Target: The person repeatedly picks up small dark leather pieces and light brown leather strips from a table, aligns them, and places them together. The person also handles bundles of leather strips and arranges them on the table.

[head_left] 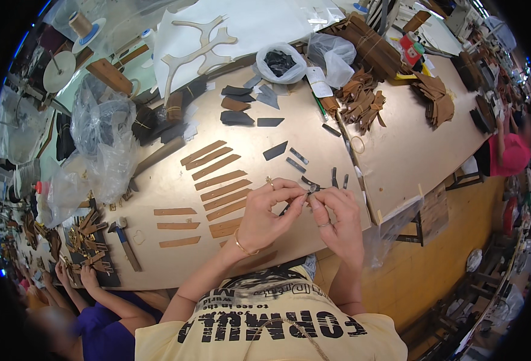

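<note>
My left hand [270, 212] and my right hand [339, 218] meet over the front of the table, fingertips close together. Both are pinched on a small dark strip [311, 188], whose ends are mostly hidden by my fingers. Just beyond my fingers lie several short dark strips [296, 164] and a dark slant-cut piece [275, 150]. Left of my left hand, tan leather strips [225, 182] with pointed ends lie in a column. Shorter tan strips [177, 226] form a second column further left.
A hammer [127, 243] lies on the tan table [313, 228] at the left, near a co-worker's hands [79, 275] and brown strap pieces. Stacked dark pieces [237, 117], a plastic bag of black scraps [280, 62] and brown leather bundles [361, 99] sit farther back. Another person in pink [512, 150] is at far right.
</note>
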Available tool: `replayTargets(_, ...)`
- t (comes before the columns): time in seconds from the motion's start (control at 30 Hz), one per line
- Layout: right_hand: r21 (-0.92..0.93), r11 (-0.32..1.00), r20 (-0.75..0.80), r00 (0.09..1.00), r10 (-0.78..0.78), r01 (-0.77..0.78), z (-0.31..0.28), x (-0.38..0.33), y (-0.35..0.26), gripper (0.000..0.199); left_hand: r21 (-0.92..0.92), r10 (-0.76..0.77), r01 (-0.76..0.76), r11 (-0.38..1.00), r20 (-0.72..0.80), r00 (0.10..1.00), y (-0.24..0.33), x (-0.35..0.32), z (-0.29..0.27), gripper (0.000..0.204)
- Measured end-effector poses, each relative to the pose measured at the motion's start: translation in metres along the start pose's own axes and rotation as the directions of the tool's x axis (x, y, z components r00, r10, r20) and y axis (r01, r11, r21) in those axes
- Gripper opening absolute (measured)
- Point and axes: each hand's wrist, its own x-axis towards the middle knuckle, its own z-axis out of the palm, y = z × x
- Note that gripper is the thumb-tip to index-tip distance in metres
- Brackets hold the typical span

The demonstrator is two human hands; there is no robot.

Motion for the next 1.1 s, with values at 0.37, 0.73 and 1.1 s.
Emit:
replayTargets(0.37,0.025,1.000,-0.006,1.000,0.000,0.000,0.0006,-0.0014,0.0050,0.008,0.000,-0.017,0.017,1.000,-0.018,1.000,0.0014,-0.0023,0.0040,0.011)
replayTargets(0.73,0.046,0.999,-0.031,0.999,-0.023,0.025,-0.0001,-0.0022,0.0083,0.006,-0.192,-0.119,0.123,0.974,0.031,0.992,-0.0014,-0.0057,0.0059,0.010)
replayTargets(1.1,-0.020,0.998,-0.047,0.997,-0.063,0.062,0.0024,-0.0020,0.0029,0.006,0.034,0.024,-0.023,0.999,-0.032,0.999,0.0073,-0.0054,0.0036,0.013)
